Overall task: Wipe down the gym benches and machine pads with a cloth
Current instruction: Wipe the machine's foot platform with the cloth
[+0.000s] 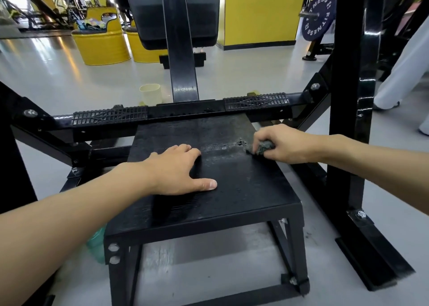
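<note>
The left hand [178, 169] is laid flat, palm down, on the middle of the black textured platform [243, 189] of a gym machine. Its fingers are kept straight and close together, its thumb is spread toward the near edge, and nothing is held by it. The right hand [282, 143] is clenched round a crumpled dark grey cloth [263, 146], which is pressed onto the platform near its far right edge, just beside a pale, scuffed patch of the surface. Behind the platform a black crossbar [185, 114] with two ribbed rubber treads is seen, and beyond it the machine's black pad [204, 20]. A cream cup [150, 94] is seen on the grey floor past the crossbar, and a weight plate [318, 15] marked FITNESS at the upper right.
</note>
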